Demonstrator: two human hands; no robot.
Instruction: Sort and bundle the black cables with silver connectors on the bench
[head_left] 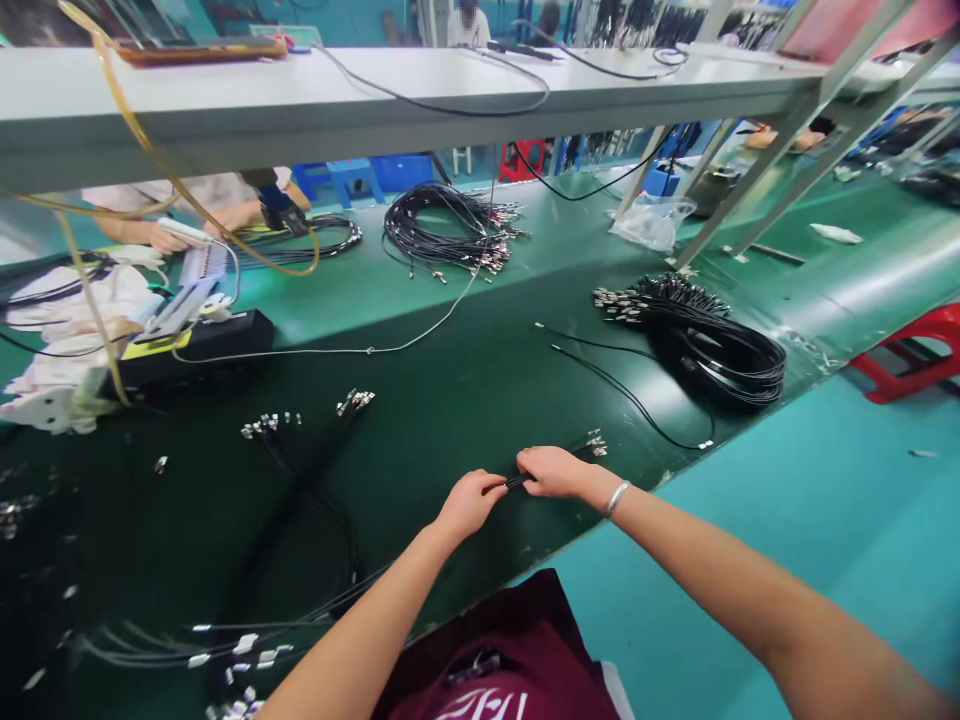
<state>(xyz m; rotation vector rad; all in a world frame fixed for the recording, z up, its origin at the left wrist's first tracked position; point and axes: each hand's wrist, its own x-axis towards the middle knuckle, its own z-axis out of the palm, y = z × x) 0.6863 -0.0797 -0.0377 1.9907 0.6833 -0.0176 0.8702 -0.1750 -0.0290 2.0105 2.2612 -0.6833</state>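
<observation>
Cables [517,482] in a thin black bunch lie across the person's two hands, low in the frame and just right of centre. The left hand [471,503] pinches the bunch between thumb and fingertips; the right hand [552,472], just beside it, is closed over the same strands. Gripped so close together, the hands probably hold the short stretch between them taut and in line. The metal ends [596,443] stick out beyond the right hand, loosely fanned.

At the lower left, white plugs [246,644] tip other strands, lying beside the left forearm. Farther in, left of centre, a dark bundle [304,475] has its tips roughly gathered, perhaps so they stay easy to sort. Right of centre, two loose wires [627,393] curve apart from a large coil [682,335], whose ends are grouped on one side.

A black box [229,343] sits at the left, with a second coil [439,250] at upper centre. In the upper left, a co-worker's hand [166,238] shows under the shelf [225,100].
</observation>
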